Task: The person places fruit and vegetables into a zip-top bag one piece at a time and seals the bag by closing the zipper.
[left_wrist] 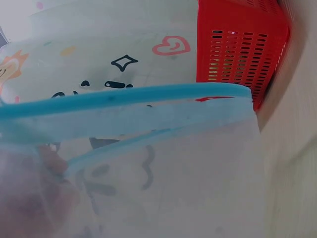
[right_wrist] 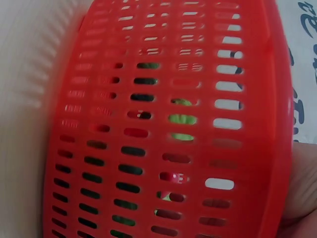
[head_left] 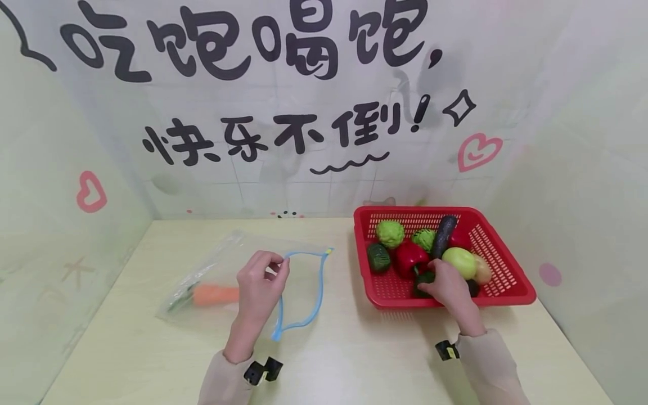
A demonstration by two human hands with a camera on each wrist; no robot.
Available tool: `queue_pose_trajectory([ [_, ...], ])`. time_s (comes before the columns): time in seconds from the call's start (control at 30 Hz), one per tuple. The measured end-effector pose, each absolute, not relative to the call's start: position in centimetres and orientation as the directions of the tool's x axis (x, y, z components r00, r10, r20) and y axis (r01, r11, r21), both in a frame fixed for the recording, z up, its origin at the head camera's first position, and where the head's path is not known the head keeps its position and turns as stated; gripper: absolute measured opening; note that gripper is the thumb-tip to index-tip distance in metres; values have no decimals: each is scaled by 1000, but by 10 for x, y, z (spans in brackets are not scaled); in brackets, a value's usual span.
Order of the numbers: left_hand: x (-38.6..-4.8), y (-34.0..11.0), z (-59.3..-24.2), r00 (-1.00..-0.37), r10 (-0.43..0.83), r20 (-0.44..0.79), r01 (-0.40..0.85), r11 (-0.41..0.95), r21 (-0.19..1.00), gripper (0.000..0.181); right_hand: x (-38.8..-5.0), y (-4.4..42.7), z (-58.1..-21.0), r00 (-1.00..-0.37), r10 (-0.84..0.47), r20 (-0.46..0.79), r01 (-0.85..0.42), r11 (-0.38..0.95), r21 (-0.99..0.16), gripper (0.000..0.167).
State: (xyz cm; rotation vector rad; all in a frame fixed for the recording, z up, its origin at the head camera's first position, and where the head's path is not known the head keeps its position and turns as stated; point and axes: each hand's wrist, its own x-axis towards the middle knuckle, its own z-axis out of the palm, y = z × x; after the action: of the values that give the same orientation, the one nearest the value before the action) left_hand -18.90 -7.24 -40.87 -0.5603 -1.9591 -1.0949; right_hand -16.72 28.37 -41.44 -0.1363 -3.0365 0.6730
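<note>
My left hand (head_left: 260,281) pinches the rim of a clear zip bag (head_left: 309,287) with a blue zip edge, holding its mouth apart. In the left wrist view the blue zip edge (left_wrist: 124,96) crosses in front, with fingers blurred behind the film. An orange carrot (head_left: 215,294) with a green top lies inside the bag. My right hand (head_left: 450,287) reaches into the red basket (head_left: 397,302) and grips a dark green vegetable (head_left: 424,283), mostly hidden by the fingers. The right wrist view shows mainly the slotted basket wall (right_wrist: 148,163).
Around the right hand in the basket lie a red bell pepper (head_left: 409,259), green knobbly vegetables (head_left: 390,233), a dark green piece (head_left: 378,257), a long dark cucumber-like vegetable (head_left: 444,236) and a pale green round one (head_left: 459,262). Walls with printed lettering enclose the table (head_left: 344,360).
</note>
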Motion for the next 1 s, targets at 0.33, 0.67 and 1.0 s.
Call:
queue_pose_trajectory([
  [0.33,-189,-73,-410,-580,-2,815,695,521,496,15,-171,283,-412,-993,102,-63,118,918,-378,41],
  [0.67,-188,-74,-411,-589,0,808,682,537,497,15,-178,284,-414,-990,52,-130,92,942,-323,34],
  [1.0,-188,-74,-410,-589,-2,808,680,538,498,14,-179,290,-413,-989,22,-147,78,920,-384,37],
])
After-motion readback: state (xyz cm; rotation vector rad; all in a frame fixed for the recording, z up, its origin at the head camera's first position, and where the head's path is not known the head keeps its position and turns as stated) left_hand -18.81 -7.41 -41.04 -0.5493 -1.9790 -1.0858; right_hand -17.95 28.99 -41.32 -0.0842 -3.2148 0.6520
